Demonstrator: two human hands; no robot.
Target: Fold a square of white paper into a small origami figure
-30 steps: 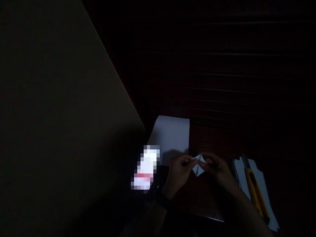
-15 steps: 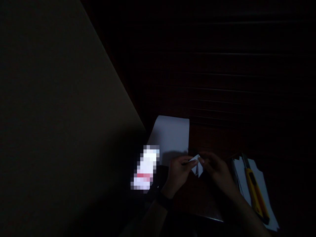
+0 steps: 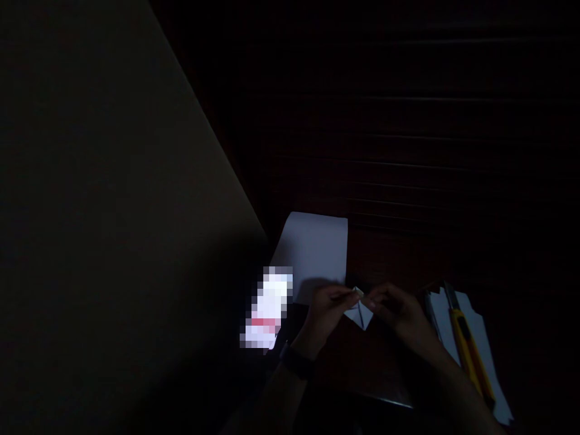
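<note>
Yellow cutter (image 3: 469,350) near folded paper (image 3: 359,312)

One folded paper (image 3: 360,312) lies near the middle. One white sheet (image 3: 317,248) lies farther back. One yellow cutter (image 3: 469,350) rests on one paper stack (image 3: 483,338) at right.

Very dim light; a pale wall (image 3: 90,181) meets dark slatted wood panelling (image 3: 408,121).
</note>
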